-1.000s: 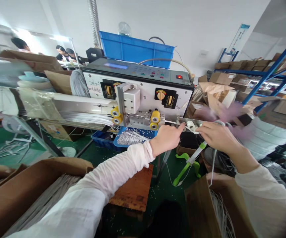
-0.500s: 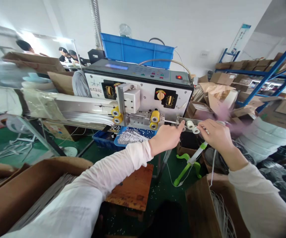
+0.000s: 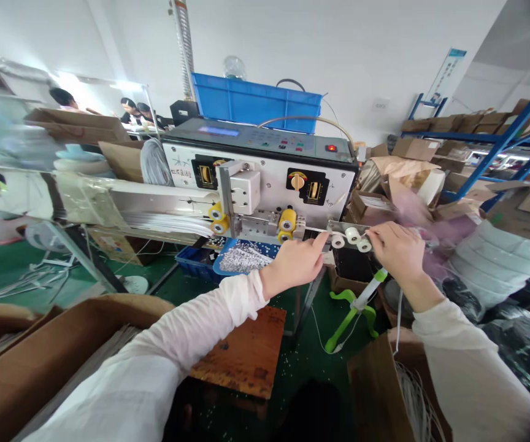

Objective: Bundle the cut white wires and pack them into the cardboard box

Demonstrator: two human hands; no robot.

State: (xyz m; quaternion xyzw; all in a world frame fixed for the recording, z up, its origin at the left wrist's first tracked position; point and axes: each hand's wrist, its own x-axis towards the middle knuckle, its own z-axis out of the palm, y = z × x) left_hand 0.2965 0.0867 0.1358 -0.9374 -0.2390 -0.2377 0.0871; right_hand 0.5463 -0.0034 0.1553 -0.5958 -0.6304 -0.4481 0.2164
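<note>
A cable cutting and stripping machine [image 3: 269,178] stands before me, with yellow rollers [image 3: 288,220] on its front. A white cable [image 3: 315,230] reaches from its right side to a metal bracket with several small white guide rollers [image 3: 352,234]. My left hand [image 3: 295,263] is just left of these rollers, index finger pointing at the cable end of the bracket and the other fingers curled; what they hold, if anything, is hidden. Pinched at the bracket's right end, my right hand [image 3: 398,250] grips the white cable, and a length of cable hangs beneath it.
Below the machine, a blue tray [image 3: 221,265] contains white scraps. Cardboard boxes with cables stand at lower left [image 3: 108,307] and lower right [image 3: 361,380]. A green-legged stand [image 3: 345,328] and a wooden stool [image 3: 246,353] are on the floor. People sit at the far left.
My left hand has drawn back slightly left and down from the guide rollers, uncovering the leftmost one. My right hand stays at the bracket's right end. The view has shifted a little.
</note>
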